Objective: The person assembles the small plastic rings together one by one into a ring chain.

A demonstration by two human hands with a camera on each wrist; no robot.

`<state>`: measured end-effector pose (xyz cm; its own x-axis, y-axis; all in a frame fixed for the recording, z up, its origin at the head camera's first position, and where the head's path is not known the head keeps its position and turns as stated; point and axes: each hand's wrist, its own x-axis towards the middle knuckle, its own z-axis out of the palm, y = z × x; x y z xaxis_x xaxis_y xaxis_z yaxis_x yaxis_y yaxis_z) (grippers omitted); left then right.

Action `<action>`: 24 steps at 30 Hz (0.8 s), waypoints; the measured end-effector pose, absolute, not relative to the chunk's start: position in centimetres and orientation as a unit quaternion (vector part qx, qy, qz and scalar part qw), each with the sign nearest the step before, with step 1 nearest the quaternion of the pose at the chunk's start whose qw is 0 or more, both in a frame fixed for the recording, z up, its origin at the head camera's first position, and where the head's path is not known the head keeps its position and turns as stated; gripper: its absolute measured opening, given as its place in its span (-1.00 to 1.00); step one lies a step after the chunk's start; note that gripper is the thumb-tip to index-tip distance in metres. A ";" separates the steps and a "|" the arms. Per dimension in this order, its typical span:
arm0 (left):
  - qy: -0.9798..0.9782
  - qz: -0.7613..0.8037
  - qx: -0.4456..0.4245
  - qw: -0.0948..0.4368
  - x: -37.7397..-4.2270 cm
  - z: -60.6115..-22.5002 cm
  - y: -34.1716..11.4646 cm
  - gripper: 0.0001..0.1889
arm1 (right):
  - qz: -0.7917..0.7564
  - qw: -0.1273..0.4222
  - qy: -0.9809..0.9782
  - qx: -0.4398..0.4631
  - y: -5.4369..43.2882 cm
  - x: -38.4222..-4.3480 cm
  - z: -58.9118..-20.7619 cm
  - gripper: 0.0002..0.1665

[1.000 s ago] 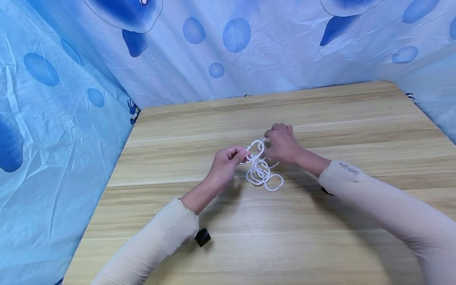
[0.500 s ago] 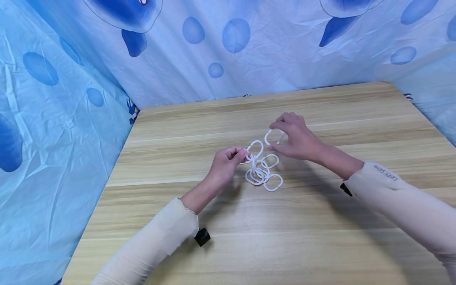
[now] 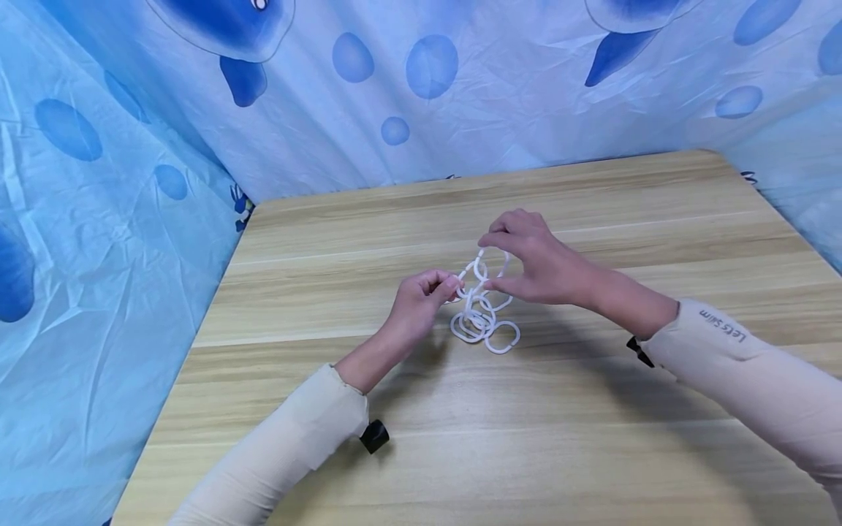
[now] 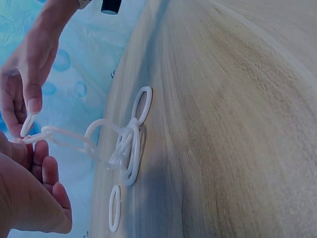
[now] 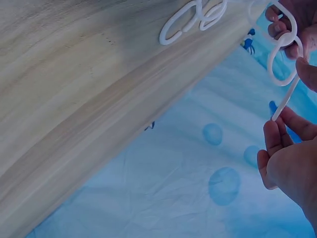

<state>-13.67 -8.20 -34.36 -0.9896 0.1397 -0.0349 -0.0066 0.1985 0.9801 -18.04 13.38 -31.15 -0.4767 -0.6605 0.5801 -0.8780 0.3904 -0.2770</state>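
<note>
White C-shaped plastic rings hang linked in a short chain (image 4: 89,146) above the wooden table, its lower links piled on the tabletop. In the head view my left hand (image 3: 421,296) pinches an upper link of this chain between thumb and fingertips. My right hand (image 3: 536,263) holds a single ring (image 5: 285,103) between its thumb and index finger, at opposite sides of the ring. That ring meets the chain's top link close to my left fingertips; whether they are hooked together I cannot tell. One ring (image 4: 115,214) lies flat on the table, apart from the pile in the left wrist view.
A wood-grain table (image 3: 473,438) spreads under both arms. Blue patterned curtains (image 3: 487,109) rise along its back and left sides. Pale sleeves (image 3: 289,427) cover both forearms, with a black wrist-worn piece (image 3: 375,437) below the left cuff.
My right hand first drew back up and right with the ring, then moved left and brought it against the chain's top link. My left hand has stayed nearly still.
</note>
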 end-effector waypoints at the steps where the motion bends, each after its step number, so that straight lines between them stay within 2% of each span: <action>1: 0.775 0.628 0.048 0.056 -13.7 -34.3 -8.2 -0.82 | 0.279 0.195 -0.809 0.480 13.3 -18.0 -31.1 -0.42; 16: 0.800 0.594 0.073 0.048 -13.5 -34.4 -8.2 -0.83 | 0.203 0.229 -0.783 0.542 12.1 -17.2 -31.3 -0.40; 24: 0.833 0.542 0.107 0.038 -13.3 -34.3 -8.3 -0.83 | 0.150 0.220 -0.792 0.549 11.8 -16.7 -31.4 -0.44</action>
